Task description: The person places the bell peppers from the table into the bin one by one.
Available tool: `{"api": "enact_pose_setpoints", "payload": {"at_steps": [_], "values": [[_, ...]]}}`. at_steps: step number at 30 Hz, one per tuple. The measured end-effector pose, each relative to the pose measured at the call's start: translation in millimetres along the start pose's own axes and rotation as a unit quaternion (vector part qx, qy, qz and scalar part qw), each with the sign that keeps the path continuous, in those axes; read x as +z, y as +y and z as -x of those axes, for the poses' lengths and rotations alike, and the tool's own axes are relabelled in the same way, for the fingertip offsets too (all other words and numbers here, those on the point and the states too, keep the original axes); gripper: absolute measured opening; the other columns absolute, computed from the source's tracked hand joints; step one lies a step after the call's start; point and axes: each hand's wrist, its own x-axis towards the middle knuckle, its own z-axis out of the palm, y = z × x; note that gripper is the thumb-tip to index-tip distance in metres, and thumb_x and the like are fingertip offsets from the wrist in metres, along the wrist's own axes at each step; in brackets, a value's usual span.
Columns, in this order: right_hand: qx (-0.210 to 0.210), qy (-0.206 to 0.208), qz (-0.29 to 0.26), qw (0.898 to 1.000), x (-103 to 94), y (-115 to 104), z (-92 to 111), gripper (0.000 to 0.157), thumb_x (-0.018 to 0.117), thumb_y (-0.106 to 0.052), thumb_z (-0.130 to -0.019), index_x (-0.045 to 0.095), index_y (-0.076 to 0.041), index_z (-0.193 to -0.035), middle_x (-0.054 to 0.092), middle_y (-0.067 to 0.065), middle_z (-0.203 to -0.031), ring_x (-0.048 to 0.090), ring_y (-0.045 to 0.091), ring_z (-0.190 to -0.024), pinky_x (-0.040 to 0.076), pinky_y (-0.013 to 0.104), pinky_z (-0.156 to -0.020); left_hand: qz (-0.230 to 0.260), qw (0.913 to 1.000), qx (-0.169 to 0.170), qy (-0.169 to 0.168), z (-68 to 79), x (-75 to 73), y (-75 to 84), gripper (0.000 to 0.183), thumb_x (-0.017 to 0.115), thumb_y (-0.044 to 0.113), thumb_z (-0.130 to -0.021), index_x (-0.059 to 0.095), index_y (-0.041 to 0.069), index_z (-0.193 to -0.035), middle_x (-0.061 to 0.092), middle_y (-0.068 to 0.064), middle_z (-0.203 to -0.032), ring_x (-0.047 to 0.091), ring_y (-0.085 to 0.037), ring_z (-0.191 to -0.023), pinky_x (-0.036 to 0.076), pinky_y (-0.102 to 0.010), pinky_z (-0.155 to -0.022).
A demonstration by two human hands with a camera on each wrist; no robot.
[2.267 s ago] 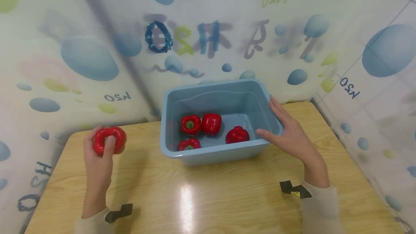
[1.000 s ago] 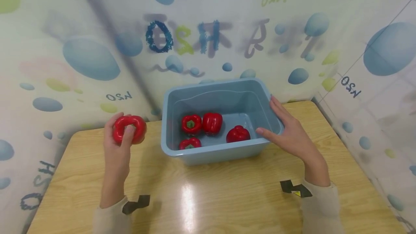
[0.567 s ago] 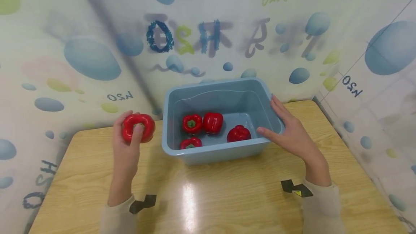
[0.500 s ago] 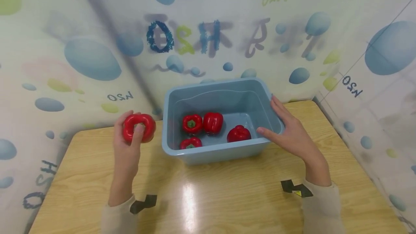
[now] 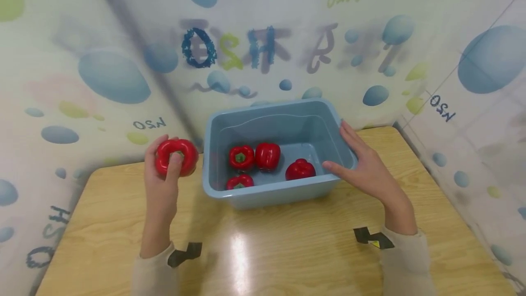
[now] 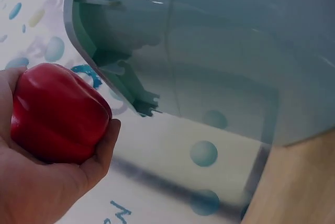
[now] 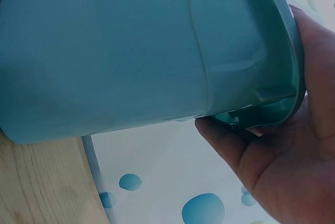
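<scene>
My left hand grips a red bell pepper in the air, left of a blue plastic bin. The thumb lies on its stem end, and the fingers go behind it. In the left wrist view the pepper sits between fingers and palm, apart from the bin's wall. My right hand holds the bin's right end, thumb over the front rim. In the right wrist view a fingertip reaches under the rim. Several red peppers lie inside the bin, among them one upside down at the right.
The bin stands on a light wooden table near its back edge. Right behind rises a wall covering printed with blue and green drops and letters. Another such wall flanks the table on the right.
My left hand has carried its pepper rightward, closer to the bin's left end, slowing in the last half second. The right hand and the peppers in the bin have stayed put.
</scene>
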Motion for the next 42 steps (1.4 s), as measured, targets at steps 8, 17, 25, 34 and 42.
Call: {"api": "enact_pose_setpoints", "payload": {"at_steps": [8, 17, 25, 34, 42], "values": [[0.001, -0.002, 0.002, 1.000, 2.0, -0.8, -0.2, 0.094, 0.075, -0.046, -0.088, 0.019, -0.029, -0.161, 0.012, -0.011, -0.171, 0.019, 0.034, -0.158, 0.032, 0.072, -0.115, 0.003, 0.9998, 0.014, -0.010, -2.6, 5.9, 4.2, 0.055, 0.063, 0.014, -0.095, 0.044, 0.022, -0.146, 0.051, 0.000, -0.144, 0.046, -0.021, -0.133, 0.056, -0.014, -0.089], [0.002, 0.000, 0.006, 1.000, -0.3, -0.9, -0.1, 0.095, 0.075, -0.046, -0.087, 0.017, -0.031, -0.161, 0.011, -0.016, -0.170, 0.020, 0.035, -0.157, 0.033, 0.073, -0.113, 0.001, 0.9996, 0.026, -0.011, -5.1, 9.3, 7.1, 0.055, 0.063, 0.014, -0.095, 0.044, 0.022, -0.146, 0.051, 0.000, -0.144, 0.046, -0.021, -0.134, 0.056, -0.014, -0.089], [0.000, 0.001, 0.005, 1.000, -0.3, -1.9, 0.1, 0.095, 0.075, -0.045, -0.088, 0.017, -0.030, -0.161, 0.011, -0.013, -0.171, 0.021, 0.036, -0.157, 0.034, 0.073, -0.112, 0.010, 0.9993, 0.033, -0.011, -4.2, 11.3, 7.0, 0.054, 0.062, 0.013, -0.095, 0.044, 0.019, -0.146, 0.053, 0.001, -0.142, 0.047, -0.022, -0.132, 0.056, -0.014, -0.090], [-0.003, 0.001, 0.004, 1.000, -0.8, -0.7, -0.4, 0.094, 0.075, -0.045, -0.088, 0.018, -0.030, -0.161, 0.011, -0.014, -0.171, 0.020, 0.035, -0.157, 0.034, 0.073, -0.113, 0.014, 0.9985, 0.051, -0.013, -4.9, 16.1, 9.0, 0.054, 0.061, 0.012, -0.095, 0.044, 0.018, -0.147, 0.054, -0.001, -0.141, 0.049, -0.022, -0.131, 0.056, -0.014, -0.090], [-0.004, 0.000, 0.002, 1.000, 0.0, -0.7, 0.0, 0.095, 0.075, -0.045, -0.088, 0.018, -0.029, -0.161, 0.011, -0.013, -0.171, 0.019, 0.035, -0.158, 0.032, 0.073, -0.114, 0.001, 0.9983, 0.055, -0.019, -3.2, 16.4, 10.1, 0.056, 0.062, 0.013, -0.096, 0.042, 0.015, -0.148, 0.052, -0.002, -0.145, 0.048, -0.021, -0.132, 0.056, -0.015, -0.091]]}}
